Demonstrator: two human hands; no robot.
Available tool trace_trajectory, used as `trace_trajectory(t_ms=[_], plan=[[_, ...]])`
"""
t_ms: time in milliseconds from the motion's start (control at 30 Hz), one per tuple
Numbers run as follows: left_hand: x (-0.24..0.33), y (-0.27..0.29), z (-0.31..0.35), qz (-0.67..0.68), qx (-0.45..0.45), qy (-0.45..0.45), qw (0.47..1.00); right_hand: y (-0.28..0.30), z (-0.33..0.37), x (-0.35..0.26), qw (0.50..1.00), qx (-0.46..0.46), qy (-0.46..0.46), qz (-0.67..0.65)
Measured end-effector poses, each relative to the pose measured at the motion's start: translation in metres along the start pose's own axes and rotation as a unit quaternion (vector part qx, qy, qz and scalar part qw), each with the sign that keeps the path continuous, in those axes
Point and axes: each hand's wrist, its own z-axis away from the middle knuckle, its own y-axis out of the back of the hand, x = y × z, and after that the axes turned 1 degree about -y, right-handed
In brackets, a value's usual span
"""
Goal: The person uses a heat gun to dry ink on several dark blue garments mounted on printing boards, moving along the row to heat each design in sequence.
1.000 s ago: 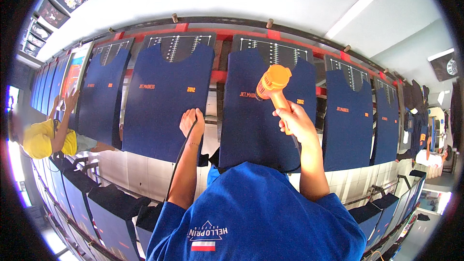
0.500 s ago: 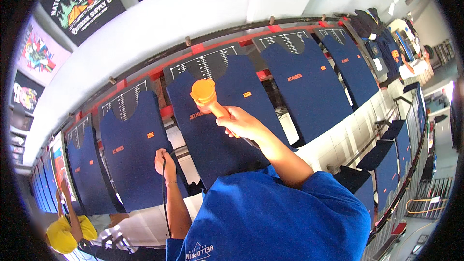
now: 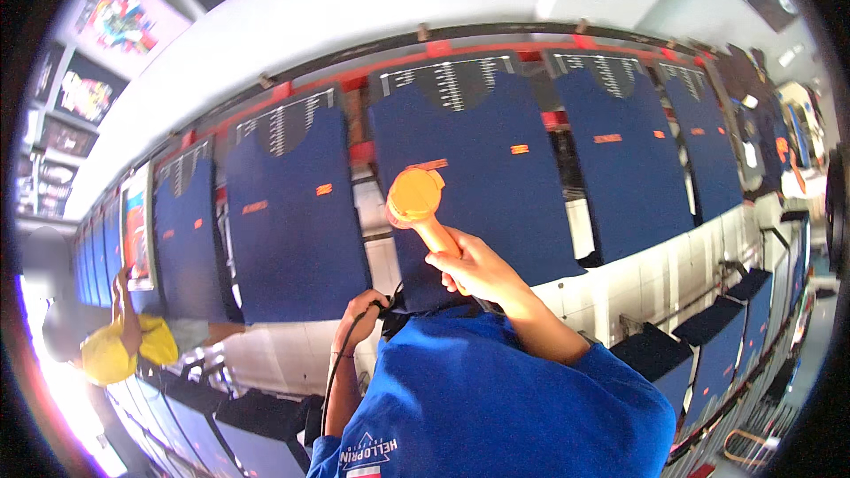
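My right hand [image 3: 485, 270] grips the handle of an orange hair dryer [image 3: 414, 196], its round head held over a navy blue shirt piece [image 3: 496, 221]. Small orange prints mark that piece, and the dryer's head is just below the left one. Near my body, at the piece's lower left, my left hand [image 3: 358, 314] is closed around a black cord [image 3: 333, 388] that hangs down along my forearm. Under the piece is a dark board [image 3: 434, 80] with white ruler marks, showing at the neck cut-out.
More navy pieces [image 3: 283, 248] lie on boards in a row to both sides, along a red and black rail [image 3: 496, 33]. Another row of dark panels [image 3: 722, 323] stands behind me at right. A person in yellow [image 3: 111, 354] works at far left; another person's arm [image 3: 799, 180] shows at far right.
The view has turned, so the row looks more level. The dryer has moved from over the piece's left print to just below it. My left hand, with the cord, has come closer to my body.
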Motion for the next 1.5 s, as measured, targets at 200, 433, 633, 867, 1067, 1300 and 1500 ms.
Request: trace_trajectory(t_ms=[200,433,633,867,1067,1300,1500], plan=[[-0.06,0.067,0.102,-0.059,0.022,0.043,0.997,-0.066,-0.028,0.005,0.991,-0.115,-0.037,0.052],[-0.135,0.203,0.169,-0.065,0.2,0.048,0.976,-0.178,-0.07,-0.002,0.986,-0.138,-0.059,0.079],[-0.234,0.338,0.228,-0.068,0.336,0.045,0.938,-0.308,-0.12,0.007,0.986,-0.135,-0.075,0.064],[-0.382,0.425,0.256,0.043,0.453,0.07,0.888,-0.387,-0.16,-0.005,0.988,-0.127,-0.053,0.074],[-0.428,0.459,0.236,0.191,0.54,0.181,0.799,-0.383,-0.195,-0.05,0.998,-0.024,0.041,0.048],[-0.443,0.456,0.205,0.154,0.647,0.201,0.719,-0.383,-0.242,-0.051,0.993,0.016,0.034,0.11],[-0.428,0.441,0.186,-0.013,0.714,0.251,0.654,-0.395,-0.259,-0.036,0.993,0.024,0.015,0.114]])
